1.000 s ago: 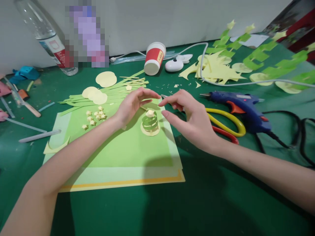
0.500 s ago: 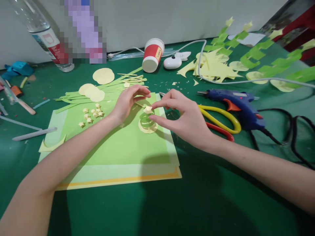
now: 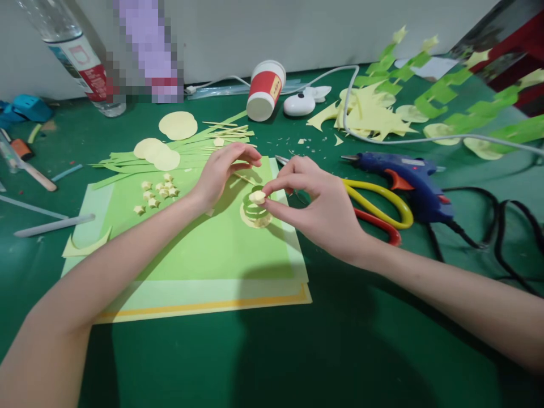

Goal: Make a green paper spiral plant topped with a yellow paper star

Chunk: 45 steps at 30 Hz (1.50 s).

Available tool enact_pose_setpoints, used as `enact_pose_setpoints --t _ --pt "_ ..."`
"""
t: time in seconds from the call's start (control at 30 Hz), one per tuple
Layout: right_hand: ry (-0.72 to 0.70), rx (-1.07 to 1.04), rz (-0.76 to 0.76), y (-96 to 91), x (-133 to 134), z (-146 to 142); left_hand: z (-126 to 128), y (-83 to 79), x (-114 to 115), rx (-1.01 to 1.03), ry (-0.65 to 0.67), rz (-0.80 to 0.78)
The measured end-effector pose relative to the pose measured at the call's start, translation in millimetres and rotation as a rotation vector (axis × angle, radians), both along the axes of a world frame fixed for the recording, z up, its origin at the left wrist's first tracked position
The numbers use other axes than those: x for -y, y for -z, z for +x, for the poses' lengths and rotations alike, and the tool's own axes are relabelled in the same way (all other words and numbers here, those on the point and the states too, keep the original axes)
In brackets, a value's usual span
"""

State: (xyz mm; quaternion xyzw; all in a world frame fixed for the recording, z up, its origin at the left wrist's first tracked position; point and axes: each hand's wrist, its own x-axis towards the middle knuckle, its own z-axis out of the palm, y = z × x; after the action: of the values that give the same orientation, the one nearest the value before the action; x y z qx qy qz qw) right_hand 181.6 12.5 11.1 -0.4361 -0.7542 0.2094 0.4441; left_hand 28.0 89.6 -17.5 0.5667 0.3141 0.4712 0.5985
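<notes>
Star, pale yellow paper (image 3: pixel 256 197): centre of frame, pinched between thumb and forefinger of the right hand (image 3: pixel 321 201), above a green paper coil (image 3: pixel 254 215) on a yellow disc (image 3: pixel 257 224). Left hand (image 3: pixel 221 174): upper centre, fingers curved, near a thin strip (image 3: pixel 245 179); cannot tell whether gripping. Glue gun (image 3: pixel 410 177): right of frame, on green bench (image 3: pixel 182 362).

Slim bare forearms (image 3: pixel 131 256), left elbow (image 3: pixel 49 320) uncovered too
</notes>
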Motion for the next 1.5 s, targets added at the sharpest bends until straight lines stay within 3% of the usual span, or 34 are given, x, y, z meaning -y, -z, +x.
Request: enact_pose_setpoints --t 0.33,0.7,1.0,1.07,1.17,1.23,1.3,1.5 --pt "-0.009 0.077 0.150 5.1 6.6 -0.5 0.5 0.6 2.1 -0.015 0.012 0.027" --pt "0.016 0.016 0.060 10.1 6.9 3.2 3.6 -6.3 13.3 -0.060 0.085 -0.027" --pt "-0.017 -0.007 0.041 13.1 9.0 5.3 2.9 -1.3 13.4 -0.102 0.133 0.100" --pt "-0.013 -0.001 0.045 13.8 9.1 5.5 0.4 -4.1 10.4 -0.130 0.179 0.133" --pt "-0.007 0.000 0.046 15.3 8.3 6.1 -8.2 -16.0 3.7 -0.252 0.360 0.163" --pt "-0.018 -0.011 0.042 16.1 7.8 6.6 -15.1 -25.5 -0.6 -0.377 0.438 0.084" --pt "-0.028 -0.018 0.042 16.5 7.5 6.9 -20.4 -31.4 -3.7 -0.475 0.432 -0.011" --pt "-0.024 -0.008 0.044 17.2 7.0 8.3 -17.8 -19.4 -7.1 -0.496 0.467 0.162"
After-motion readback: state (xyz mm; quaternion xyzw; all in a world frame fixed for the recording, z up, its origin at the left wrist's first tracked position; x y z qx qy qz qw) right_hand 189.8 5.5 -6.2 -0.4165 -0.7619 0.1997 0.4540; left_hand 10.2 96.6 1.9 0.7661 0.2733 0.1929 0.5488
